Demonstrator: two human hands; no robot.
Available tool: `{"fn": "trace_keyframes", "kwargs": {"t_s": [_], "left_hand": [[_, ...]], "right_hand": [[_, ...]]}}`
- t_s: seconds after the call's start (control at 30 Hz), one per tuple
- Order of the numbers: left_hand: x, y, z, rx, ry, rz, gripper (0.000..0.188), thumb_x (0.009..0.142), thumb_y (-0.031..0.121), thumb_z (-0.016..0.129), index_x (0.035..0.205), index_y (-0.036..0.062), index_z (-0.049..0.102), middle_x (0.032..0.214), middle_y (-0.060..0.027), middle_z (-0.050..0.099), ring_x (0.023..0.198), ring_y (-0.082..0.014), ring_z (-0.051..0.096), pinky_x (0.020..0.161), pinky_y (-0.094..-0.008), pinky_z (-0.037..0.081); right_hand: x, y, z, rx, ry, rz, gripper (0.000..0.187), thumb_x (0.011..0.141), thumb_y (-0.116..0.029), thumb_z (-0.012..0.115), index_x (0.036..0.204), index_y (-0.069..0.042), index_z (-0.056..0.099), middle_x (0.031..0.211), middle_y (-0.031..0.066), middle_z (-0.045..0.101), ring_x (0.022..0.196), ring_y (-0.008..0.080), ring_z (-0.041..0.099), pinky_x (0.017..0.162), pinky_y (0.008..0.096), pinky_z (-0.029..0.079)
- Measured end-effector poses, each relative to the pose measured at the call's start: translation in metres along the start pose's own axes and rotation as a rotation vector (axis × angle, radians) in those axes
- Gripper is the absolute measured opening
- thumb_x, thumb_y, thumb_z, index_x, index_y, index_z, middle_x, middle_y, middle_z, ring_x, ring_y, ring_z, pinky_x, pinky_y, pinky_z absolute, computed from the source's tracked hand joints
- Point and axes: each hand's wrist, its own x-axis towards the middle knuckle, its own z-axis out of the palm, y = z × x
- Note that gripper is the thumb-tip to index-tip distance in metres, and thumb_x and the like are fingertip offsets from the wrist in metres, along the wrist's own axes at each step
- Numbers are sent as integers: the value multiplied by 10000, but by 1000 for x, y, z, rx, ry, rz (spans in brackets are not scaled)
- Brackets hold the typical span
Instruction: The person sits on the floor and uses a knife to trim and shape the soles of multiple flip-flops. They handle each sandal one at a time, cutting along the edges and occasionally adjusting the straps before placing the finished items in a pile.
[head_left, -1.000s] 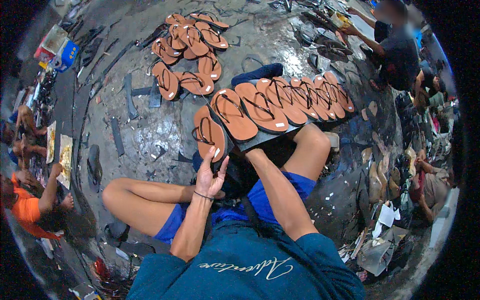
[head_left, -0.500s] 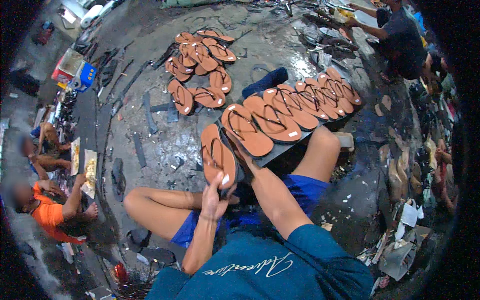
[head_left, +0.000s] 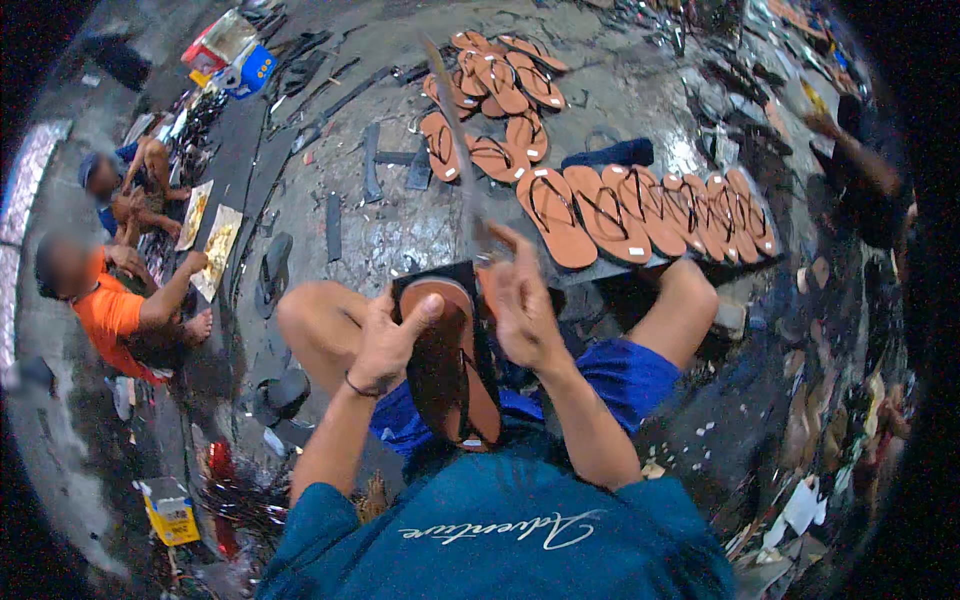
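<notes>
Head view: holding a brown sandal (head_left: 440,352) over the blue shorts (head_left: 630,385).
Pinching its far end in the left hand (head_left: 385,337), seemingly gripping a long blurry blade (head_left: 452,120) in the right hand (head_left: 525,315). Probably feeling light, bendy; needing holding by the edges.

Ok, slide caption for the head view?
Left hand holds a brown sandal, right hand a blurred long tool; more sandals beyond.
</notes>
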Motion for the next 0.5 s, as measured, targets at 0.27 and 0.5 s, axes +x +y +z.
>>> {"fn": "trace_keyframes", "kwargs": {"t_s": [0.27,0.5], "left_hand": [[-5,42,-59,-83,-102,-10,397,932,292,641,1185,1,550,1068,-45,638,967,-116,597,873,-278,488],[-31,3,-55,-279,-98,-149,381,945,230,615,1235,1,524,1080,-39,629,1014,-107,581,904,-280,477]], "right_hand": [[-98,-44,-74,-684,-190,-189,312,823,-98,708,1126,-52,649,898,123,675,720,243,640,615,322,521],[-134,-29,-82,-739,-214,-128,269,800,-177,752,1038,-65,694,911,100,692,652,233,639,583,312,528]]}}
